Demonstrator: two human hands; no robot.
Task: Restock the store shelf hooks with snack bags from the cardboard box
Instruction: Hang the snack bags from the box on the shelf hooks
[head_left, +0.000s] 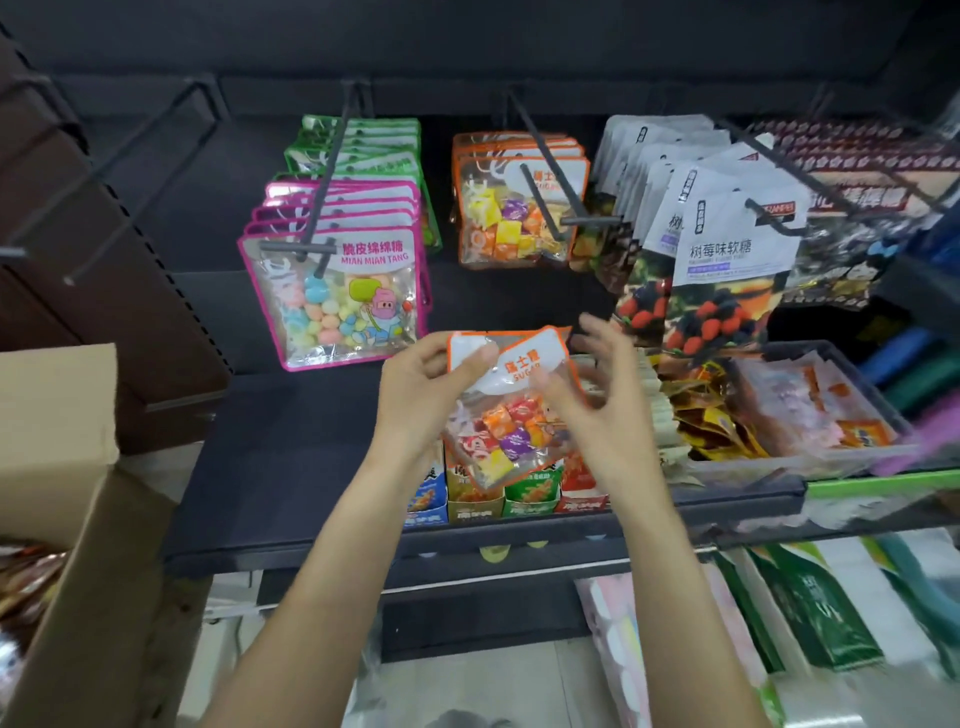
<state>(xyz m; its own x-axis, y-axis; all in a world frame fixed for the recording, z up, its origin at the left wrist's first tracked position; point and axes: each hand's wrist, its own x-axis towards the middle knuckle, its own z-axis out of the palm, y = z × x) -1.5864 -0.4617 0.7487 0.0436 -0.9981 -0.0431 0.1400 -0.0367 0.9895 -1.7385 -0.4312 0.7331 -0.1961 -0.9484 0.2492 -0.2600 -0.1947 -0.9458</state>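
Note:
I hold an orange-edged clear bag of coloured candies (511, 410) in front of the shelf, below the hooks. My left hand (423, 387) pinches its upper left corner. At the bag's right side is my right hand (597, 384), blurred, fingers spread and touching the bag. Directly above, the same orange bags (511, 208) hang on a black hook (543, 171). Left of them, pink-edged bags (337, 291) hang in front of green-edged ones (374, 145). The cardboard box (67, 467) stands open at the lower left, with wrapped snacks inside.
White raspberry-candy bags (727, 249) hang on the hook to the right. An empty hook (140, 176) juts out at the left. A clear bin of small snack packs (789, 410) sits on the dark shelf (291, 467). More packages lie on the lower shelf at the bottom right.

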